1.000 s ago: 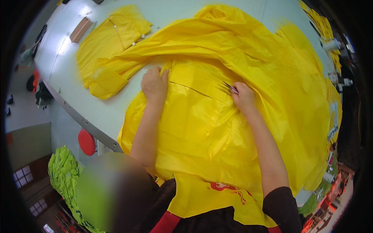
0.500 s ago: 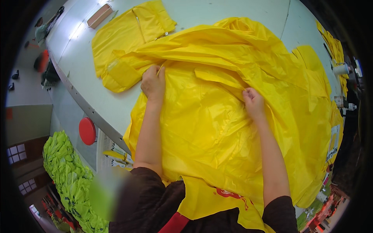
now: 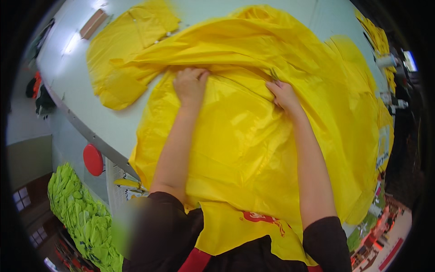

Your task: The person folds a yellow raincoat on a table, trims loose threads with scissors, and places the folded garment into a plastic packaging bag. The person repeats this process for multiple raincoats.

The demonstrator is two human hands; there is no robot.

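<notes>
A large yellow garment of thin, shiny raincoat-like fabric is spread in folds over the table in front of me. My left hand is closed on a folded edge of it, left of centre, its fingertips slightly blurred. To the right, my right hand is closed beside a narrow flap or seam. From its fingers pokes a small, thin, pointed metal tool, too small to tell its kind. A sleeve-like yellow part lies at the far left, with small fittings along its upper edge.
The pale table has a curved-looking left edge. A brown oblong box stands at the far left. Beside the table are a red round stool and a heap of lime-green fabric. Thread cones and more yellow cloth line the right.
Both hands have shifted: the left along the fold to the right, the right up and leftward. The pointed tool now shows at my right fingers. The whole view has moved slightly.
</notes>
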